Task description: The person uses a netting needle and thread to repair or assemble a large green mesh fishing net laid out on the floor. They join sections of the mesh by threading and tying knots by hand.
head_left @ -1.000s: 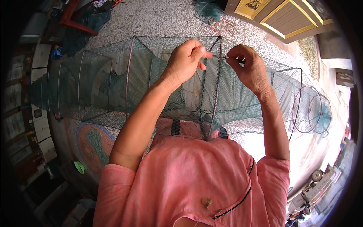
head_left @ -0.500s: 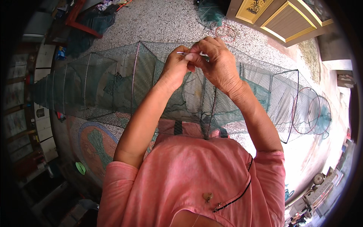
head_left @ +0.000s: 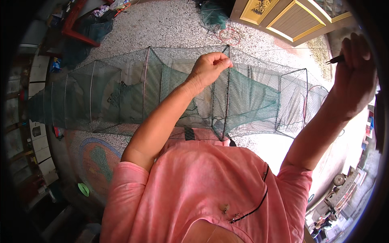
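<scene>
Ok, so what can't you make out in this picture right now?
Head view: what, if anything, the left hand pinches; hidden inside its grip.
Head view: most of the dark tool; the shaded right hand covers all but its tip.
Head view: the right end of the net; the right forearm covers part.
Head view: the mesh at its left end; too small and dim.

Downward fisheye view from the head

Honestly can't read any text or numbers here. The dark motif (head_left: 261, 7) on the yellow door panel (head_left: 255, 16) up at one o'clock could be lettering or just decoration, and the blue item (head_left: 55, 65) around ten o'clock is too blurry.
</scene>
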Demonstrator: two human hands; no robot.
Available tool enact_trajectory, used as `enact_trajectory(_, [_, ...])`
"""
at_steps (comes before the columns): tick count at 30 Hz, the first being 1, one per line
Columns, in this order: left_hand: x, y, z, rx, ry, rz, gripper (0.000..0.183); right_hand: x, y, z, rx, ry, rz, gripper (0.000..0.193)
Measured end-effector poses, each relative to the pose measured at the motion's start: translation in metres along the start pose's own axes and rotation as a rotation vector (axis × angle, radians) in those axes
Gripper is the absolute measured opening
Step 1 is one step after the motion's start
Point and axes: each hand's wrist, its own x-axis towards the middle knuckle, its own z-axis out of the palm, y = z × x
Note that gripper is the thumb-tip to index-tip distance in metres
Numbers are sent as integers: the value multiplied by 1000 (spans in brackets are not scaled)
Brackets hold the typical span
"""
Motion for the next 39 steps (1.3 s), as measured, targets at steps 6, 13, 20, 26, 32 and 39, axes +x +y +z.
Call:
enact_trajectory(6, [11, 7, -32, -368, 85, -152, 20, -60, 49, 10, -456, -484, 289, 8])
enact_trajectory(13, [16, -4, -40, -450, -3, -166, 17, -102, 109, -2, -979, -823, 219, 2])
enact_trajectory(20, [5, 6, -29, -236, 36, -159, 17, -110, 136, 2, -976, -891, 198, 3])
enact_trajectory(26, [-1, 3, -17, 75, 136, -111, 20, -121, 152, 5, -774, -826, 238, 3])
enact_trajectory(32, [1, 0, -15, 66, 131, -116, 20, -129, 161, 7, -582, -769, 465, 5])
enact_trajectory(39, [1, -22, -28, -381, 352, -202, 17, -140, 151, 51, -340, -513, 445, 24])
